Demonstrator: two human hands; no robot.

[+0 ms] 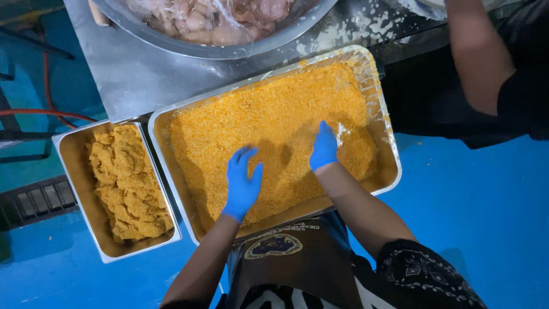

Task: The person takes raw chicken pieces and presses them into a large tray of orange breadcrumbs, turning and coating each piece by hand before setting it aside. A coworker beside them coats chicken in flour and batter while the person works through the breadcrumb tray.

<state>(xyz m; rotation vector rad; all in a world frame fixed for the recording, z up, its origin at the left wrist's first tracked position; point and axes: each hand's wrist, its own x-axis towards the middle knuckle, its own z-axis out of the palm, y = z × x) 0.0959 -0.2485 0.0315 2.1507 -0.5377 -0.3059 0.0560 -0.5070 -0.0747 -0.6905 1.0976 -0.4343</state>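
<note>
Apron (297, 257) nearest, both blue-gloved hands working in the crumb tray (389, 171).
Left hand (242, 182) is hovering spread-fingered, gripping nothing, just over the orange crumbs (269, 120); right hand (324, 146) is pressing fingers-down into the crumbs, grip hidden, cannot tell. Hands are sitting apart. Small tray (68, 171) of breaded pieces (128, 183) is lying just left on the desk (131, 74). Bowl (217, 52) of raw meat is sitting behind. Another person's arm (477, 51) is showing top right.

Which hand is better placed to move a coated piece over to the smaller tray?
Probably the left hand: it hovers over the crumbs on the side nearest the smaller tray. The right hand presses into crumbs further from it.
</note>
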